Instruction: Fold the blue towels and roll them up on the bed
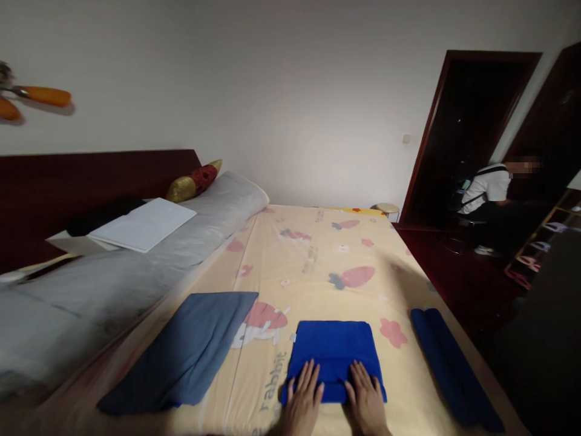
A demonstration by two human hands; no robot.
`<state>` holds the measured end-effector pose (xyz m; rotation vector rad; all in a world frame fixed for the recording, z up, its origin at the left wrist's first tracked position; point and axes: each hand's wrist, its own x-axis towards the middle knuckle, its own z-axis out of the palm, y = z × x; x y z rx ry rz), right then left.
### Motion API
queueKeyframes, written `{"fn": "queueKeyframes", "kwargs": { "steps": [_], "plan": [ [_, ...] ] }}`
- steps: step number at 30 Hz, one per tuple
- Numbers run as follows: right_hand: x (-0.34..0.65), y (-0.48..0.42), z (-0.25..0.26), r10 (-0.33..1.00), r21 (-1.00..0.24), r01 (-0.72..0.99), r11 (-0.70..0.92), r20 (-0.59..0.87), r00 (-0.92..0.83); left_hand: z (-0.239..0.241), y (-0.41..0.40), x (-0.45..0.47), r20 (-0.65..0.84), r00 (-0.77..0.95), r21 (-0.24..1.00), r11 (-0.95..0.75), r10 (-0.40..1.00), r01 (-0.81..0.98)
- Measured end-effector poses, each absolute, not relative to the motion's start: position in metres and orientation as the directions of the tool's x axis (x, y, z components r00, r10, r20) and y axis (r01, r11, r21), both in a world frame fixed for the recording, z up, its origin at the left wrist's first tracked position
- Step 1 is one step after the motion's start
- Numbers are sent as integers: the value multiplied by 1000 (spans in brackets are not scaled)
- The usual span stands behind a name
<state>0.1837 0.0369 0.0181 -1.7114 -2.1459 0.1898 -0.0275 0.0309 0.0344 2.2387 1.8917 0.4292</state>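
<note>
Where hands (304, 396) rest, folded blue cloth (334, 340), bedsheet (313, 297)

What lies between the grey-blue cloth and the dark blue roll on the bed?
The head view shows a folded bright blue cloth on the patterned sheet, left hand and right hand resting on it.

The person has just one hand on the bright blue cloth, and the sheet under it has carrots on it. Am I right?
Not quite: it isn't just one hand. The head view shows the left hand and the right hand both on the bright blue cloth, and the sheet under it has carrots on it.
</note>
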Motion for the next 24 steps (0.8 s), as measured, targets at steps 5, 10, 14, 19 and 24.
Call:
{"fn": "queueKeyframes", "kwargs": {
  "steps": [5,10,14,19,24],
  "plan": [
    [243,40,13,983,-340,935,97,182,-36,31,33,-75,382,-100,245,3,919,970],
    [259,25,8,950,-361,918,164,309,-48,31,21,-93,570,-124,233,-15,812,972],
    [253,10,16,914,-393,880,268,392,-103,42,8,-87,689,79,144,-243,720,959],
    [244,-2,11,929,-410,869,276,344,-133,34,-1,-78,634,138,135,-285,761,949],
    [242,-4,-1,975,-356,919,168,196,-102,12,-5,-78,432,128,171,-220,893,960]
  ]
}}
